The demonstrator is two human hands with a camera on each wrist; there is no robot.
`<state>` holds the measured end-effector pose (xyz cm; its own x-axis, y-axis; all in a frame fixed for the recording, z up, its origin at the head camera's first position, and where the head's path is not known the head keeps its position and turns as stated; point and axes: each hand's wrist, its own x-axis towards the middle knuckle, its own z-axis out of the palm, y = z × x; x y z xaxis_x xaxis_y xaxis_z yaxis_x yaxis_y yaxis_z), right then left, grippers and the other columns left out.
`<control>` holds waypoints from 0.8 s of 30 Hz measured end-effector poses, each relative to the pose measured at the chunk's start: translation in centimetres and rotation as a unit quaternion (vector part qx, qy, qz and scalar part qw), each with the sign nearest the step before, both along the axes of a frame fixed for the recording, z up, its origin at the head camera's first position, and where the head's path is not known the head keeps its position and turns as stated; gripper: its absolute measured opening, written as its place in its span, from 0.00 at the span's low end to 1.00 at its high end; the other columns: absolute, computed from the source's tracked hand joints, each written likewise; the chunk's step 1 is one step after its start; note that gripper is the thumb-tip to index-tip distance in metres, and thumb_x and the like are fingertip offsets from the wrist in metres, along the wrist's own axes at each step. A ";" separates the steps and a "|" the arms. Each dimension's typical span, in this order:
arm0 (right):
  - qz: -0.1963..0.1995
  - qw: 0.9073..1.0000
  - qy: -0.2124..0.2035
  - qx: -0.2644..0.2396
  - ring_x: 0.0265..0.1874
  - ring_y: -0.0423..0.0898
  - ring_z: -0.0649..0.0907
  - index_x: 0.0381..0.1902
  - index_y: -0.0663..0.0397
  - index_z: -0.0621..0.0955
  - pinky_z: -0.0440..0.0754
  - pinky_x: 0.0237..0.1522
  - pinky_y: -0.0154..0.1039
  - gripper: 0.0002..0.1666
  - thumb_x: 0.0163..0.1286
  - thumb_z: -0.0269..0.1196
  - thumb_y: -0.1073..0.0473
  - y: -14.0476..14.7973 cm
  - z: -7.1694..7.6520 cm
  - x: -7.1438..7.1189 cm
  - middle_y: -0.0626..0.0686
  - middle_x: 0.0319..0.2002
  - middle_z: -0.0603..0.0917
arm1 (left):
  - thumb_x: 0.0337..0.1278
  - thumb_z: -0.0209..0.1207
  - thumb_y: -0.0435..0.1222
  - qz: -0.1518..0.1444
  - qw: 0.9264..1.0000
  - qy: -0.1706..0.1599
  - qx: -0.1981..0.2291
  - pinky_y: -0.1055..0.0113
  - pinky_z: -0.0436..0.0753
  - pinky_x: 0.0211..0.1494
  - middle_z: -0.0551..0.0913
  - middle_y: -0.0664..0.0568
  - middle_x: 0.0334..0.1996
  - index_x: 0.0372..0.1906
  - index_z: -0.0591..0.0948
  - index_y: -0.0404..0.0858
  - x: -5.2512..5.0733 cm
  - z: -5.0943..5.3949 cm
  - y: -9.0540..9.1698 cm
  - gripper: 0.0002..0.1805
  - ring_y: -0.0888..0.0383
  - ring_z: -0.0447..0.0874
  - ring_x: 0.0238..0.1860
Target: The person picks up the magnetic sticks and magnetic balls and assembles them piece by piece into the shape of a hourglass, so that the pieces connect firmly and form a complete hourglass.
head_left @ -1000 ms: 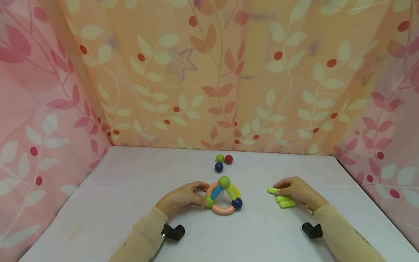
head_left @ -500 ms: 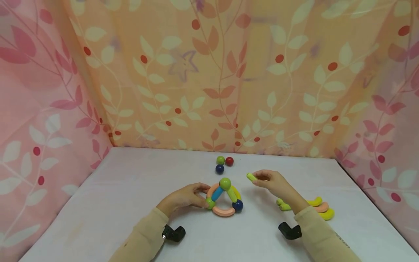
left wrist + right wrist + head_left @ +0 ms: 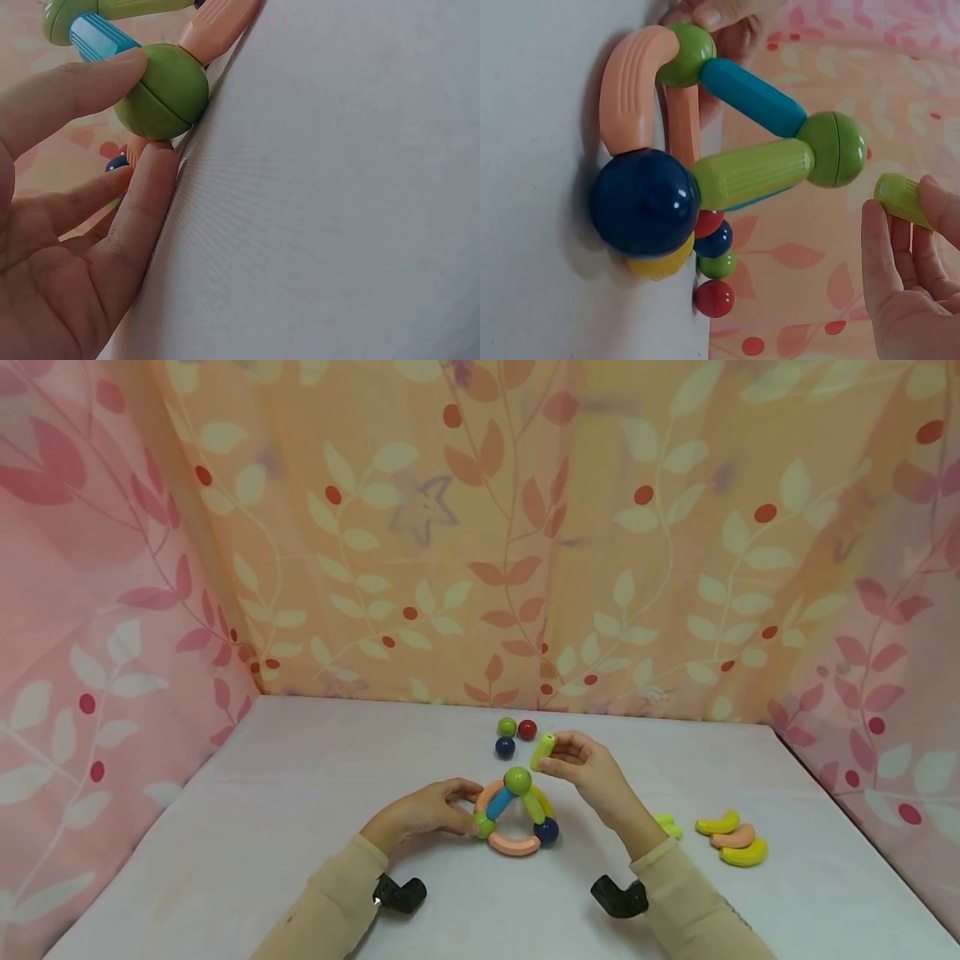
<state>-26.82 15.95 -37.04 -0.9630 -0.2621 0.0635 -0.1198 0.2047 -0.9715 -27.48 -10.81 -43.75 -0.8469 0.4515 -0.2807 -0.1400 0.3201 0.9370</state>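
My left hand [image 3: 423, 810] pinches a green ball [image 3: 166, 94] between thumb and fingers, at the left corner of a pyramid-like frame of magnetic balls and rods. Blue and light green straight rods rise from its base to a green top ball [image 3: 517, 781]. Curved salmon rods [image 3: 514, 845] and a yellow one join the base, with a dark blue ball [image 3: 645, 202] at the right corner. Just right of the top ball, apart from it, my right hand [image 3: 596, 781] holds a light green straight rod [image 3: 543, 752] raised and tilted.
Behind the frame lie a loose green ball [image 3: 507, 727], a red ball [image 3: 527, 730] and a dark blue ball [image 3: 505, 747]. Light green rods [image 3: 667, 825] lie partly hidden by the right forearm. Further right are two yellow curved rods [image 3: 744, 852] and a salmon one [image 3: 732, 837].
My right hand has picked up a light green rod from the pile on the right and carried it left, raised and turned more upright, beside the top ball. The left hand stays on the frame.
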 end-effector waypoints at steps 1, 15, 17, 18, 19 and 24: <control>-0.004 1.000 0.001 0.001 0.43 0.38 0.84 0.56 0.68 0.73 0.85 0.53 0.34 0.24 0.67 0.67 0.62 -0.1 0.0 0.1 0.55 0.47 0.82 | 0.47 0.72 0.29 -0.001 1.000 -0.001 -0.001 0.69 0.83 0.45 0.75 0.45 0.62 0.68 0.70 0.36 0.0 0.0 0.1 0.39 0.60 0.83 0.42; -0.027 0.999 -0.018 -0.009 0.43 0.40 0.84 0.55 0.66 0.74 0.85 0.49 0.31 0.24 0.66 0.68 0.62 -0.5 -0.6 0.1 0.52 0.44 0.82 | 0.47 0.72 0.31 -0.004 1.000 -0.002 -0.002 0.69 0.83 0.46 0.76 0.47 0.61 0.67 0.71 0.37 -0.2 -0.2 0.4 0.39 0.60 0.83 0.41; -0.023 1.000 -0.018 -0.009 0.43 0.40 0.84 0.55 0.66 0.74 0.85 0.50 0.31 0.24 0.66 0.68 0.62 -0.5 -0.8 0.1 0.52 0.44 0.82 | 0.47 0.72 0.31 -0.006 1.000 -0.002 -0.001 0.69 0.83 0.46 0.76 0.47 0.61 0.67 0.71 0.37 -0.1 -0.2 0.4 0.39 0.60 0.84 0.41; -0.022 1.000 -0.017 -0.009 0.43 0.40 0.84 0.55 0.66 0.74 0.85 0.50 0.31 0.23 0.66 0.68 0.62 -0.6 -0.8 0.2 0.51 0.43 0.83 | 0.47 0.72 0.31 -0.007 1.000 0.000 -0.002 0.69 0.83 0.46 0.76 0.47 0.61 0.67 0.71 0.37 -0.1 -0.2 0.4 0.38 0.60 0.83 0.41; -0.021 1.000 -0.015 -0.009 0.43 0.40 0.84 0.55 0.66 0.74 0.84 0.50 0.30 0.23 0.66 0.68 0.62 -0.6 -0.8 0.2 0.51 0.43 0.83 | 0.47 0.72 0.31 -0.007 1.000 0.002 -0.003 0.69 0.82 0.46 0.76 0.47 0.61 0.67 0.71 0.37 -0.1 -0.2 0.5 0.38 0.60 0.83 0.41; -0.015 1.000 -0.011 -0.002 0.44 0.40 0.84 0.56 0.65 0.75 0.84 0.51 0.29 0.25 0.65 0.69 0.61 -0.3 -0.8 0.1 0.53 0.45 0.83 | 0.47 0.72 0.31 0.002 1.000 -0.003 -0.005 0.69 0.83 0.46 0.76 0.48 0.61 0.68 0.71 0.37 -0.1 0.0 0.6 0.39 0.60 0.83 0.40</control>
